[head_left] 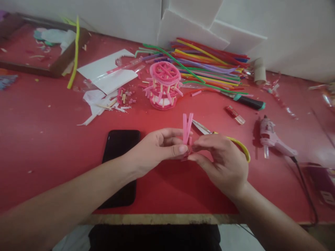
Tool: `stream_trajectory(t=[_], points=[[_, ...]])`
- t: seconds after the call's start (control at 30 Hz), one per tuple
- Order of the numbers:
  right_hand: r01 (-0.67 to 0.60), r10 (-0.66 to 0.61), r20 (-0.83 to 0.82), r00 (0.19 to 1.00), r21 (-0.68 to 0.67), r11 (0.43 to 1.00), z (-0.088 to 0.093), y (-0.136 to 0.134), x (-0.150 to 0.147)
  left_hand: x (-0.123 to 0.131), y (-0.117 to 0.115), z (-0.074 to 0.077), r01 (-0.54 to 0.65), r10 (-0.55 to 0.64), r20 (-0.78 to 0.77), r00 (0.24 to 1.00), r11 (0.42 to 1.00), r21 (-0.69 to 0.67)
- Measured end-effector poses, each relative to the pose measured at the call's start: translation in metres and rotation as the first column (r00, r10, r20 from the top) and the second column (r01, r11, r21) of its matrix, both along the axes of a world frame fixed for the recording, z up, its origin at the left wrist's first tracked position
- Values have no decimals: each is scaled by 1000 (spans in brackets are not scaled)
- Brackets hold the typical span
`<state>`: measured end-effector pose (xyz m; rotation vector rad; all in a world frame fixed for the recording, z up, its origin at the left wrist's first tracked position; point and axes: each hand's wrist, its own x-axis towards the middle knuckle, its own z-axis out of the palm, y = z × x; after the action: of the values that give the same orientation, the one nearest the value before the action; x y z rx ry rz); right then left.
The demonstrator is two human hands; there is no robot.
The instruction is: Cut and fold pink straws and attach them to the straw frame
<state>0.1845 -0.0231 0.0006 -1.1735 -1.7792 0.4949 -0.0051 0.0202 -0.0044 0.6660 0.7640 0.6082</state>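
Note:
Several short pink pipe cleaner pieces (186, 129) stand upright between my hands, their lower ends mostly hidden by fingers. My left hand (159, 148) pinches them between thumb and fingers. From the other side, my right hand (222, 162) has thumb and fingertips closed on the lower part of the same bundle. Scissors with yellow handles (243, 148) lie partly under my right hand, blades pointing to the far left. Beyond the hands stands a round pink pipe cleaner structure (165, 75) with small wooden stick posts. A black phone (121, 146) lies beneath my left forearm.
Coloured pipe cleaners (209, 64) are piled at the back by white foam boards (188, 29). A cutter knife (248, 101), a glue gun (272, 137) with its cord and a cardboard tube (259, 71) lie right. White scraps (101, 101) and a brown frame (62, 57) are left.

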Motion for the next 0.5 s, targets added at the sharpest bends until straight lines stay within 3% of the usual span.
stream_trajectory(t=[0.07,0.13,0.33,0.5], points=[[-60,36,141,989,171,983,1,0,0,1,1,0,-7,12,75,997,997,-70],[-100,42,222,974,257,961,3,0,-1,1,1,1,9,5,123,992,993,-119],[-164,83,274,958,289,943,4,-2,2,1,2,6,50,-25,138,990,983,-177],[-138,31,327,945,310,941,6,-4,4,2,3,6,33,-11,116,993,982,-184]])
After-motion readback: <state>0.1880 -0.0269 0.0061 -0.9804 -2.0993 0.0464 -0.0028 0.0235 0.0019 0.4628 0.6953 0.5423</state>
